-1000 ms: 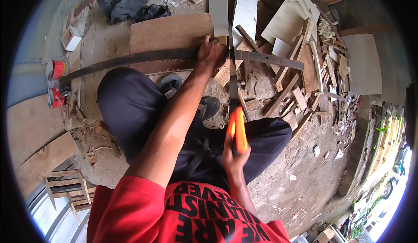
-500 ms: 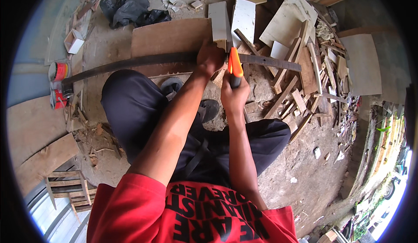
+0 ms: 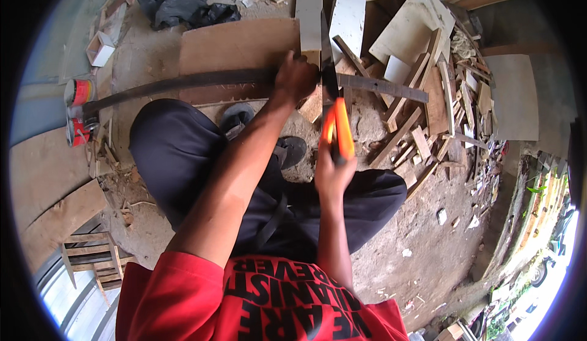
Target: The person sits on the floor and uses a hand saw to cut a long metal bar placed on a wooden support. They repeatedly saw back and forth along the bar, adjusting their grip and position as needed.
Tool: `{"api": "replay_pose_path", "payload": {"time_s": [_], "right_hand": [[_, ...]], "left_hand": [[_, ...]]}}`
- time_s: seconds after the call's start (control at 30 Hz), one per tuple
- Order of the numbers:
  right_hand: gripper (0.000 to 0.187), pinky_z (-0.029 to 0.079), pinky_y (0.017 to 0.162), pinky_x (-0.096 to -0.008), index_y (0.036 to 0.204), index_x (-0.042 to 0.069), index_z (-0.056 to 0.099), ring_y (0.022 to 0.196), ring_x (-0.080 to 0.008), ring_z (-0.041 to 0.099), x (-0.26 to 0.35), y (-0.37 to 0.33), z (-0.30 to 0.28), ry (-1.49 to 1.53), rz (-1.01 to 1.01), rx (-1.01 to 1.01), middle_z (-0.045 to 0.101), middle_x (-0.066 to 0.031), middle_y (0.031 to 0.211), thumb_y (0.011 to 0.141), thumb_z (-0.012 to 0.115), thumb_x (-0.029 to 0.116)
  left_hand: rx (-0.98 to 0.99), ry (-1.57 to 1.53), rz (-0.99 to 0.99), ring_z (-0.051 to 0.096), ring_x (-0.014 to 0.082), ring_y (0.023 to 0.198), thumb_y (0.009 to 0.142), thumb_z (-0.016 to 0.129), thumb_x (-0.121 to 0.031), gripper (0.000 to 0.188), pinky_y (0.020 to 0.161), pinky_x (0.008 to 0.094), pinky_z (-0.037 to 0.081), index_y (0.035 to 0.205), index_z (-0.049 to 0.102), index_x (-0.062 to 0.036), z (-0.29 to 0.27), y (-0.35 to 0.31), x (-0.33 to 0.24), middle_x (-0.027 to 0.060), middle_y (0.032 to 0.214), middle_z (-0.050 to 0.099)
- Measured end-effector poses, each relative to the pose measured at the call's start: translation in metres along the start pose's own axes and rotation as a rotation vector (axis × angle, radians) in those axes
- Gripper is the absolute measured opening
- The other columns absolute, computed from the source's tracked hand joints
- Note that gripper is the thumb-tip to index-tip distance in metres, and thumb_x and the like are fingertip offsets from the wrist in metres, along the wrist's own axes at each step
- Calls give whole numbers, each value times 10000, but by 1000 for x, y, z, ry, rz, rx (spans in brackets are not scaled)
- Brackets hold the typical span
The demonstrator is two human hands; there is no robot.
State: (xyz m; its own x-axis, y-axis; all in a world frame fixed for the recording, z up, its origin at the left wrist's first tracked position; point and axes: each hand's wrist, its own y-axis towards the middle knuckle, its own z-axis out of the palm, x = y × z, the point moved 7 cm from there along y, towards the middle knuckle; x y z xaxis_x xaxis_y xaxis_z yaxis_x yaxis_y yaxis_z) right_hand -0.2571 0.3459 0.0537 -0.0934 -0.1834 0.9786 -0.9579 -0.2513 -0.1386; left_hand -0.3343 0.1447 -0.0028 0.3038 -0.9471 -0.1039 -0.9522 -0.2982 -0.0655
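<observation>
My right hand [image 3: 335,173] is closed round the orange handle [image 3: 345,133] of a handsaw. The saw's dark blade [image 3: 328,72] points away from me and lies across a long dark wooden strip [image 3: 202,83]. Just left of the blade, my left hand [image 3: 296,79] is closed over the strip, its fingertips partly hidden. Beyond the blade, the strip's right end [image 3: 391,88] sticks out. A pale narrow board [image 3: 309,20] stretches away beside the blade, close to my left knuckles.
A brown panel [image 3: 238,41] lies behind the strip. At the strip's left end are red cans [image 3: 79,132]. Scrap wood [image 3: 422,142] is heaped on the right, near a white panel [image 3: 413,26]. Black plastic [image 3: 183,8] lies at the far left. My bent knees flank the work.
My right hand has drawn the saw back toward me, so more of its blade shows. The left hand remains on the strip, and the view has shifted slightly.
</observation>
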Motion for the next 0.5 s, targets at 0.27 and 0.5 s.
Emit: {"api": "replay_pose_path", "payload": {"time_s": [0.27, 0.5], "right_hand": [[163, 437, 562, -300, 770, -19, 583, 615, -74, 478, 7, 6, 12, -92, -62, 63, 553, -52, 626, 856, 669, 91], [98, 438, 563, -237, 887, -39, 628, 635, -35, 490, 3, -124, -70, -180, 66, 144, 549, -9, 639, 892, 631, 59]], "left_hand": [[34, 55, 11, 649, 182, 1011, 861, 573, -201, 182, 1032, 455, 337, 837, 753, -204, -1, 0, 0, 21, 896, 737], [-58, 17, 45, 654, 204, 1011, 844, 587, -186, 161, 1117, 452, 283, 858, 747, -173, 29, 1, 10, 52, 879, 735]]}}
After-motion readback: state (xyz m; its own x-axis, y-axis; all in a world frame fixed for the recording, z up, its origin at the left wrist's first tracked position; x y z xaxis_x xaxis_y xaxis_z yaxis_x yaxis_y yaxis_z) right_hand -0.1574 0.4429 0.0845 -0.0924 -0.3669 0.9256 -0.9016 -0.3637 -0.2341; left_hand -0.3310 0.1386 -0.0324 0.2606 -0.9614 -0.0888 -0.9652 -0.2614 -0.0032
